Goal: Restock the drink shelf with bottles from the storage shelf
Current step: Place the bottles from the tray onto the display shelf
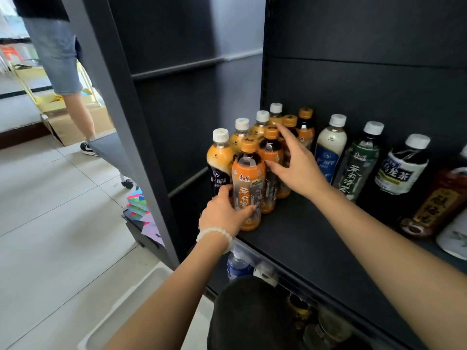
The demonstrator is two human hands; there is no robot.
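Note:
My left hand (225,214) is wrapped around the lower part of an orange-capped tea bottle (249,178), which stands at the front of the black drink shelf (298,238). My right hand (294,164) has its fingers spread and rests against the orange-capped bottles (270,157) lined up behind it. To the left runs a row of white-capped milk tea bottles (219,157). To the right stand a white milk tea bottle (329,147), a green tea bottle (358,162) and an oolong tea bottle (404,168).
A brown bottle (439,203) and a white one (454,236) lie at the far right. Bottles fill the shelf below (240,266). A white bin (131,304) sits on the tiled floor at lower left. A person's legs (73,97) and a cardboard box (75,127) are beyond the shelf post.

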